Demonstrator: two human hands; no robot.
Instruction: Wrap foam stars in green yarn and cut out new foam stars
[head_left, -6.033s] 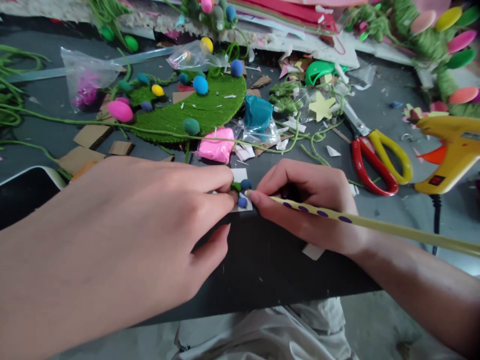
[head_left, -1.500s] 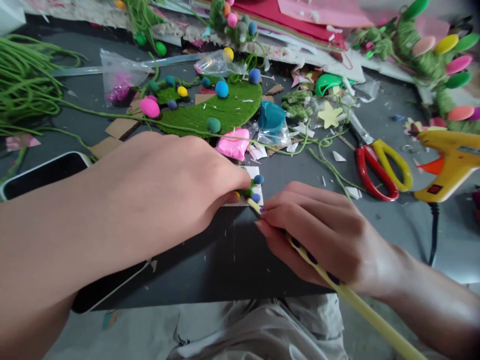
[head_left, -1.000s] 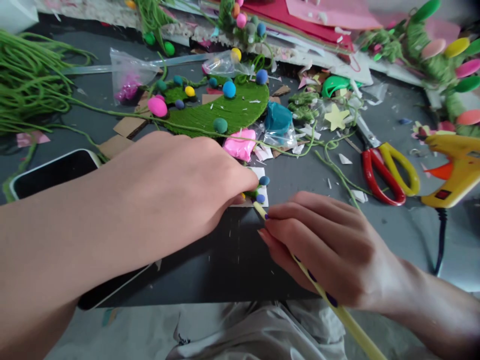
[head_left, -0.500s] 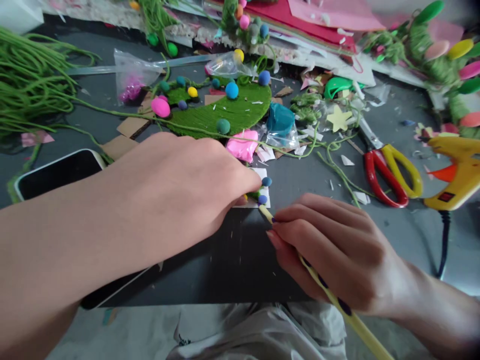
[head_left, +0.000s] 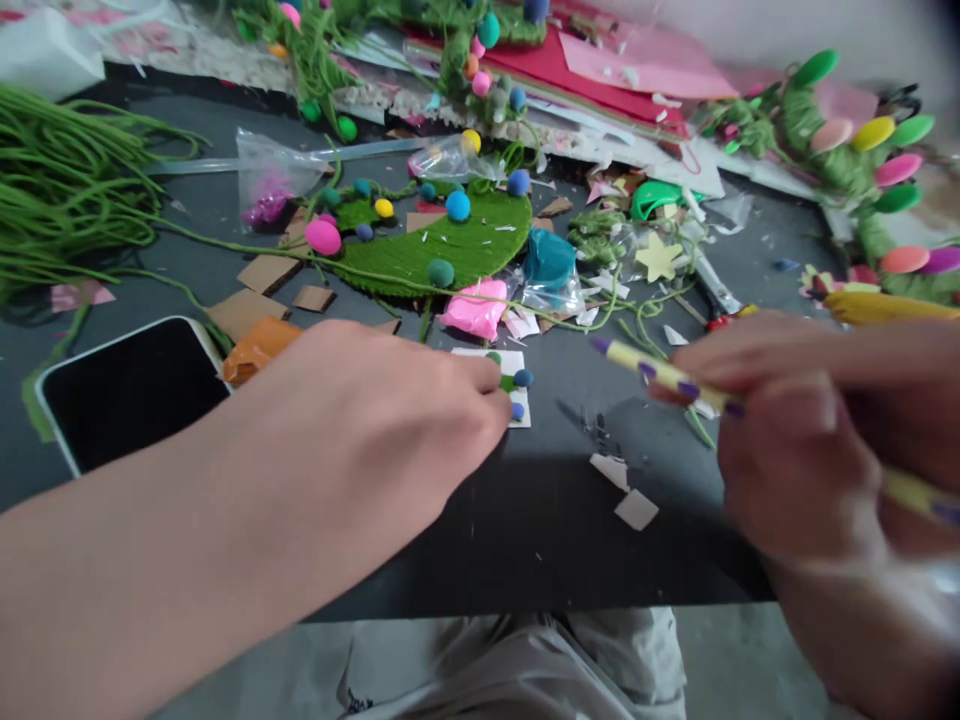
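My left hand is closed, its fingertips pressed together over a small white card at the middle of the table. On the card sit a small green piece and little clay balls, among them a blue ball and a violet-blue ball. The fingers hide the card's left part. My right hand, partly blurred, grips a yellow pencil-like stick with purple spots and a purple tip. It is raised to the right of the card, its tip pointing left, apart from the card.
A phone and an orange packet lie left. Behind are green yarn, a green yarn-covered shape, a pink clay packet and a teal packet. Paper scraps lie in front; a yellow glue gun is right.
My right hand has lifted the stick away from the card, up and to the right, uncovering paper scraps on the table. My left hand stays at the card. The view has shifted slightly.
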